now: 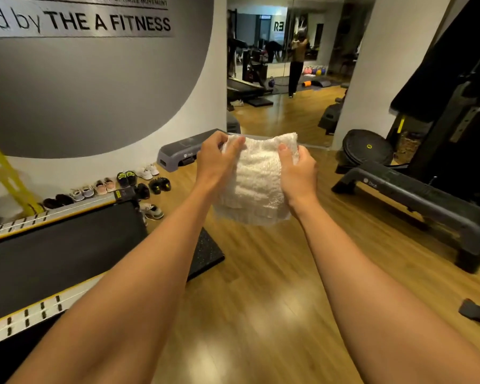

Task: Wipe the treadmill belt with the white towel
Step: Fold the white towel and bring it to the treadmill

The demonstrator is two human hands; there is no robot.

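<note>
Both hands, left [215, 159] and right [298, 169], grip the folded towel [257, 184] mid-frame; the belt [58, 250] at lower left is cut off by the frame edge

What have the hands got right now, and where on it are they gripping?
Both hold the white towel in the air: left hand pinches its upper left corner, right hand its upper right edge. It hangs clear of the treadmill belt.

Nubby terry towel [257, 178], glossy wood floor [275, 300]
</note>
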